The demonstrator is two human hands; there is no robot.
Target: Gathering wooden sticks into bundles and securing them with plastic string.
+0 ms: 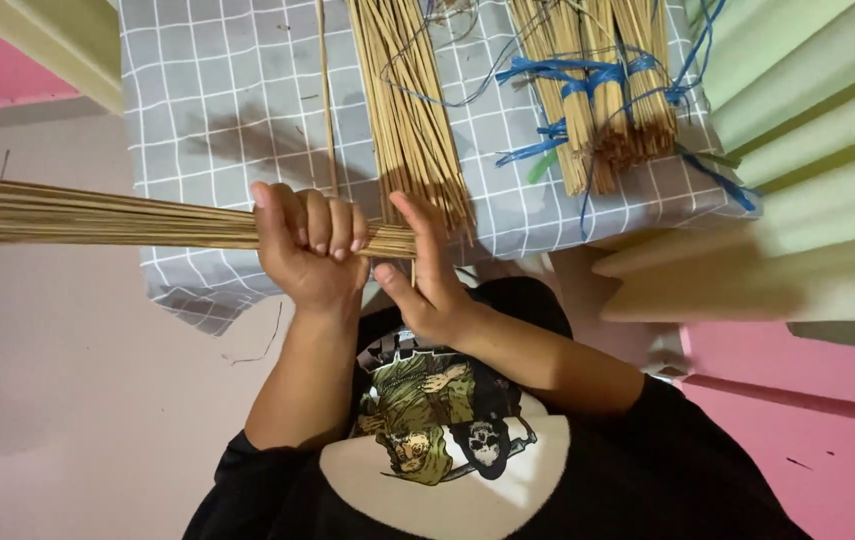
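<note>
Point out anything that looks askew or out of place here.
One thin stick lies alone on the checked cloth, apart from the loose pile. Blue string on the tied bundles trails in loose tangles.

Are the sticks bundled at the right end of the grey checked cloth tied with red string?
No, the tied stick bundles on the grey checked cloth are bound with blue string, not red.

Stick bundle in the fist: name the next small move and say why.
Probably tap the open right hand flat against the end of the stick bundle to level the tips. The left hand is clenched around it near that end, and the short stubs poke out right by the right palm.
</note>
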